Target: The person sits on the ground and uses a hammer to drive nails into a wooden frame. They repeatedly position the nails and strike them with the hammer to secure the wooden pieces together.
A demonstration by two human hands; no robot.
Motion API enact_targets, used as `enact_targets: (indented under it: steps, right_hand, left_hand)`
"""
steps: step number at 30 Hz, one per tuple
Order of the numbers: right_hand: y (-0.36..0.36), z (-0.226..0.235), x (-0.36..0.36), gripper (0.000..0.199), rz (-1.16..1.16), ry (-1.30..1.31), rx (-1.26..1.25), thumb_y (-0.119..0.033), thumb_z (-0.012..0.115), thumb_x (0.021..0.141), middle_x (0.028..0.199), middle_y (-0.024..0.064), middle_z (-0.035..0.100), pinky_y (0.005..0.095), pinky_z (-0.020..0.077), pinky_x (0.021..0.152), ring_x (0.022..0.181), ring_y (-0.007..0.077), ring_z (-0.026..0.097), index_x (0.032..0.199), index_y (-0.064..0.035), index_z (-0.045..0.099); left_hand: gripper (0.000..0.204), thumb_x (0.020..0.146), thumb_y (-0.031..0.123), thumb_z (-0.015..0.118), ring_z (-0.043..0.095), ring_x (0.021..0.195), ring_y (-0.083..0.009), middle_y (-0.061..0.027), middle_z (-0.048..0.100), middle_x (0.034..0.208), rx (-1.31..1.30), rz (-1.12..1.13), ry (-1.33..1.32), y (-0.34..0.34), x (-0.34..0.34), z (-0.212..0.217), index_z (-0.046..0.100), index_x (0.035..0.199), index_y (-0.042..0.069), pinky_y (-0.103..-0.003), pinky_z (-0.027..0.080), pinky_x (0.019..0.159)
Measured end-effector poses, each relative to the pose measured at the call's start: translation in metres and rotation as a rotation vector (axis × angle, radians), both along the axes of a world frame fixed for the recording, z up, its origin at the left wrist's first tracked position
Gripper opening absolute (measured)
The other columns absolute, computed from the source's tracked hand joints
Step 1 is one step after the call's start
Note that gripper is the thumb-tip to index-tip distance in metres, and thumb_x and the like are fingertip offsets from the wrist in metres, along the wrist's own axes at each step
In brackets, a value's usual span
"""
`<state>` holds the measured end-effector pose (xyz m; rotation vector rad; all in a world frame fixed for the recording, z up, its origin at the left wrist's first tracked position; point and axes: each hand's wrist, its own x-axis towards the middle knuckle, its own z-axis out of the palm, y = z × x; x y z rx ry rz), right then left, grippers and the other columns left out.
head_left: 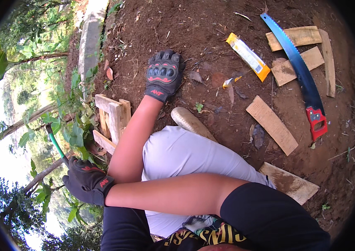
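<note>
Both my hands wear black gloves with red markings. My right forearm crosses over my left one. At the left, my right hand is closed around the green shaft of a tool with a dark end, its kind unclear. Farther ahead, my left hand is low over the soil, back up and fingers curled under; whatever they hold, if anything, is hidden. Beside my left forearm stands a small wooden frame of nailed slats. My bent knee in light grey trousers lies just right of that forearm.
On the brown soil at the right lie a blue-bladed saw with a red handle and several cut boards. A yellow and white packet lies ahead of them. A concrete edge and leafy plants border the left side.
</note>
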<state>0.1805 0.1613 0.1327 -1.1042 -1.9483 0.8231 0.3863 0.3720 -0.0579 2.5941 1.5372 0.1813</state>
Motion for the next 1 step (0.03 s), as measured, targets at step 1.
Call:
enact_targets:
  steps: [1]
  right_hand:
    - [0.0020,0.0011,0.0013,0.022,-0.005,0.003,0.004,-0.025,0.060,0.100,0.082,0.0028,0.067,0.0435,0.0426,0.068,0.078,0.0269,0.063,0.085,-0.0163,0.073]
  left_hand:
    - [0.028,0.097,0.037,0.071,0.066,0.113,-0.0376,-0.0138,0.070,0.118,-0.010,0.000,-0.029,0.0010,-0.0014,-0.0043,0.074,0.114,0.014,-0.053,0.050,0.099]
